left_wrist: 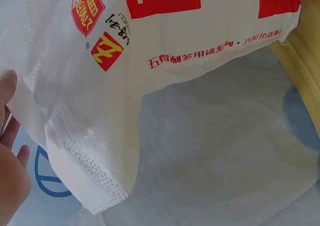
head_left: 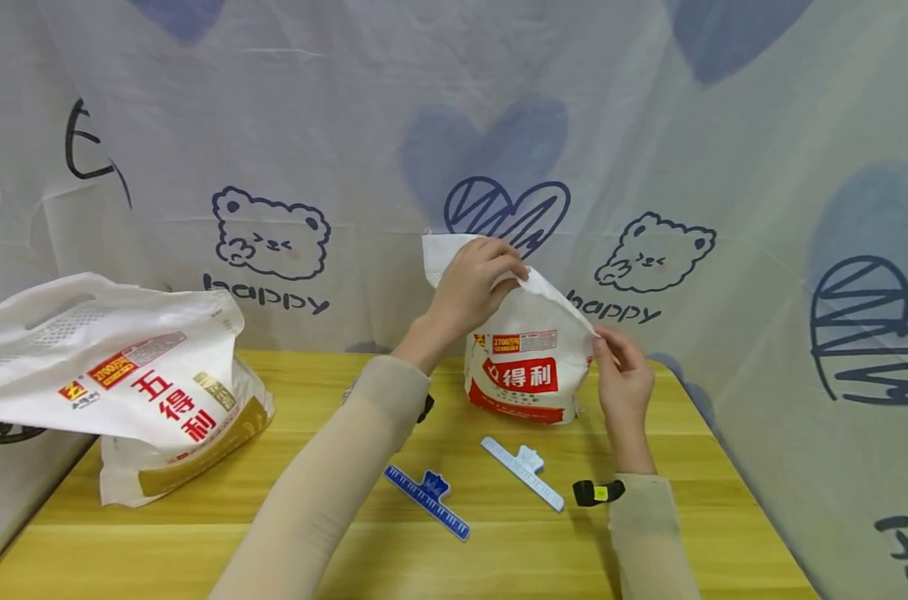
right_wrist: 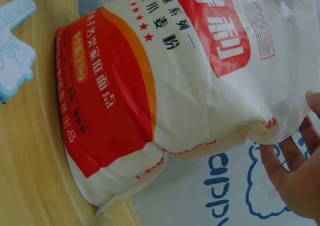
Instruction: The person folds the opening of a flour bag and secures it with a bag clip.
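A white flour bag [head_left: 529, 342] with a red label stands upright on the wooden table. My left hand [head_left: 471, 282] pinches its upper edge near the middle, and a loose flap of the bag sticks out to the left of that hand. At the right end of the sloping top edge, my right hand [head_left: 625, 377] pinches the corner between thumb and fingers. Seen from the right wrist, the bag's printed front [right_wrist: 115, 86] faces the camera, with my right fingers [right_wrist: 280, 171] at its upper side edge. The left wrist view shows the perforated handle strip [left_wrist: 90, 156] folded over.
A dark blue sealing clip [head_left: 427, 500] and a light blue sealing clip [head_left: 524, 472] lie in front of the bag. Another flour bag [head_left: 177, 392], white and gold, leans at the table's left. A printed cloth [head_left: 379, 125] hangs behind the table [head_left: 311, 550].
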Motion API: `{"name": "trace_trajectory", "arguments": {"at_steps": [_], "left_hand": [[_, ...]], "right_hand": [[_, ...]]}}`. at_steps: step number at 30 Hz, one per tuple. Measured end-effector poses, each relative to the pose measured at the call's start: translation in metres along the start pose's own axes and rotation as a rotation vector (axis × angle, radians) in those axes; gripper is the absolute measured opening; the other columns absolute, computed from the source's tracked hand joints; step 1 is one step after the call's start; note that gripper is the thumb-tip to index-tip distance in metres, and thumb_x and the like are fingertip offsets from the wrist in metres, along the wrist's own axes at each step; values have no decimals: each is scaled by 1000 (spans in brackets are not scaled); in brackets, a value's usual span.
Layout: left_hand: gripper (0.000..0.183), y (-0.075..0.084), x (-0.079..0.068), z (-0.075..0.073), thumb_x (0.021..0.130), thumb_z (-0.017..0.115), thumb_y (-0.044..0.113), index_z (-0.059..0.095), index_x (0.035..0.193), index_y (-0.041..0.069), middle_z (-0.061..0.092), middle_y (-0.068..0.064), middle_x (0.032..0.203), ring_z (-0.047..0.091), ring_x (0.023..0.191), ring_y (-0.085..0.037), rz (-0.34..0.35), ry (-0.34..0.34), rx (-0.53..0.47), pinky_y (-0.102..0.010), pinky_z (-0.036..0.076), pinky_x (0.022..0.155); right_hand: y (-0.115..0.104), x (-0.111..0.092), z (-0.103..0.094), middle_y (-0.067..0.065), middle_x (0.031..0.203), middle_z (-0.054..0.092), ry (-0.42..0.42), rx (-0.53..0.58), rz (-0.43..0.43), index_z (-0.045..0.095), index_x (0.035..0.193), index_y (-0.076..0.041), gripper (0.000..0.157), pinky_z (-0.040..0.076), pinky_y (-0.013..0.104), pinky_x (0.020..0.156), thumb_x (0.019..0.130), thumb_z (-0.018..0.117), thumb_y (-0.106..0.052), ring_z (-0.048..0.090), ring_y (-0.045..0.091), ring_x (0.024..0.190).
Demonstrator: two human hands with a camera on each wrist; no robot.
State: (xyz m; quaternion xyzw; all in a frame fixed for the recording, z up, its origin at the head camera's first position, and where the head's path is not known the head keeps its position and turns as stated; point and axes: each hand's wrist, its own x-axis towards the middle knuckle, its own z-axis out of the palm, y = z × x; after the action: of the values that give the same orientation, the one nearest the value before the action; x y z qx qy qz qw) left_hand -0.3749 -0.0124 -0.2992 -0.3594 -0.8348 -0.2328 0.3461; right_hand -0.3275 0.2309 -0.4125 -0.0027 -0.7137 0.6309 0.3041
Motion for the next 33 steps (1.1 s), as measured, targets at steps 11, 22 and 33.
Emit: {"name": "trace_trajectory", "arguments": {"at_steps": [11,22,33], "left_hand": [[12,1,2,-3,101,69,14,67,113,14,55,-4,153,39,150,-26,-102,-257,33,-47,11,130],[41,3,1,-1,100,66,49,64,122,15,62,-2,140,39,147,-25,-154,-278,10,-40,12,130],[40,7,5,2,106,55,41,64,133,14,63,-3,138,48,136,-24,-182,-242,13,-39,28,124]], "right_hand": [[3,3,0,-1,146,62,-101,-16,34,68,125,-4,25,51,33,108,105,64,-19,58,20,134],[3,0,1,4,146,58,-155,-20,70,60,135,-9,39,48,41,113,106,62,-34,54,23,135],[3,0,4,2,136,63,-105,-18,86,63,131,-12,37,50,26,101,108,56,-39,55,14,124]]}}
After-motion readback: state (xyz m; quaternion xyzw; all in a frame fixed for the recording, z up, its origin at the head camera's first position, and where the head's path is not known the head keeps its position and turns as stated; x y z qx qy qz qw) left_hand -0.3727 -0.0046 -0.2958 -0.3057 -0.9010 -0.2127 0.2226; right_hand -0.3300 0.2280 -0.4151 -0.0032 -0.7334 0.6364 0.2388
